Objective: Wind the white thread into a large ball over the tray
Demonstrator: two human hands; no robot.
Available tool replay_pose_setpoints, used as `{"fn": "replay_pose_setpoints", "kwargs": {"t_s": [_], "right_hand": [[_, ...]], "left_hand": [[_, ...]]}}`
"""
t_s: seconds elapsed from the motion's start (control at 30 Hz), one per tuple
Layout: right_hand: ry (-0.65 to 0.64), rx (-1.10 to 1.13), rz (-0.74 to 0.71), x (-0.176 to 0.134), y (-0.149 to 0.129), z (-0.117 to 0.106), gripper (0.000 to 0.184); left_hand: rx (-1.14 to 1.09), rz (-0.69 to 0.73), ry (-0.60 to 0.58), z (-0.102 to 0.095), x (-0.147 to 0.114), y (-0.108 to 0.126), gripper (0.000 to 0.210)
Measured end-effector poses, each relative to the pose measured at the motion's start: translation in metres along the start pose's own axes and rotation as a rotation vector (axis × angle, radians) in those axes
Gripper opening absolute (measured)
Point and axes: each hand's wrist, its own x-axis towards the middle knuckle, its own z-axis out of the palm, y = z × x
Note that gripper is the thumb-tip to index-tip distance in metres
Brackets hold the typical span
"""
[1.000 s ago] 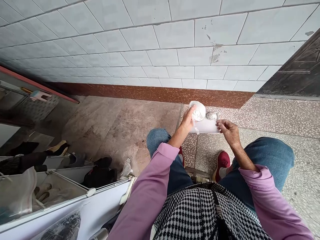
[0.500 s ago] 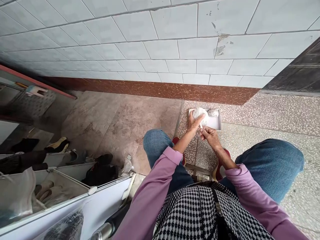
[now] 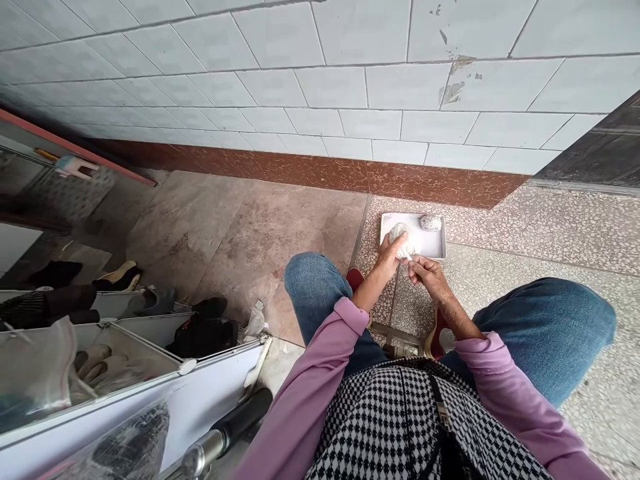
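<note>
My left hand (image 3: pixel 391 252) is wrapped round a white rounded bundle (image 3: pixel 399 232), which looks like gathered cloth or wound yarn; the frames do not show which. A twisted white end comes off its lower side. My right hand (image 3: pixel 425 274) is closed in a pinch on that end, close to my left fingers. Both hands are over the near edge of a shallow white box (image 3: pixel 420 247) on the floor. Inside its far right part lies a speckled whitish lump (image 3: pixel 431 222), apart from my hands.
A tiled wall (image 3: pixel 330 90) with a brown skirting (image 3: pixel 320 173) runs behind the box. At left stands a divided shoe rack (image 3: pixel 210 390) holding shoes and plastic bags. A dark cylinder with a metal end (image 3: pixel 235 423) lies near my left sleeve. My knees flank my arms.
The bundle and both hands have come slightly lower and nearer to me relative to the box. More of the box and the speckled lump shows. The view has shifted slightly.
</note>
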Motion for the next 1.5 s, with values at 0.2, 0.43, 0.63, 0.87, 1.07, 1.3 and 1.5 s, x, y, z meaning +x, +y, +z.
{"fn": "replay_pose_setpoints", "kwargs": {"t_s": [0.2,0.43,0.63,0.87,1.07,1.3,1.5], "right_hand": [[0.006,0.141,0.079,-0.009,-0.002,-0.010,0.038],[0.026,0.174,0.112,-0.014,0.001,-0.013,0.041],[-0.011,0.142,0.121,-0.021,0.003,-0.012,0.040],[0.002,0.087,0.102,-0.035,-0.005,-0.009,0.042],[0.109,0.078,0.001,-0.044,-0.021,-0.022,0.037],[0.287,-0.074,-0.183,-0.038,-0.040,-0.059,0.031],[0.307,-0.100,-0.317,-0.031,-0.059,-0.067,0.021]], "left_hand": [[-0.111,-0.032,-0.229,-0.002,-0.002,0.007,0.057],[-0.154,-0.147,-0.231,-0.004,0.008,-0.002,0.064],[-0.063,-0.094,-0.226,-0.004,0.000,-0.012,0.072],[-0.043,-0.039,-0.182,-0.002,-0.004,-0.013,0.064],[0.023,-0.051,0.029,-0.009,0.006,-0.017,0.065],[0.109,0.025,0.047,-0.009,0.002,-0.024,0.055],[0.192,0.081,-0.012,-0.004,-0.004,-0.019,0.046]]}}
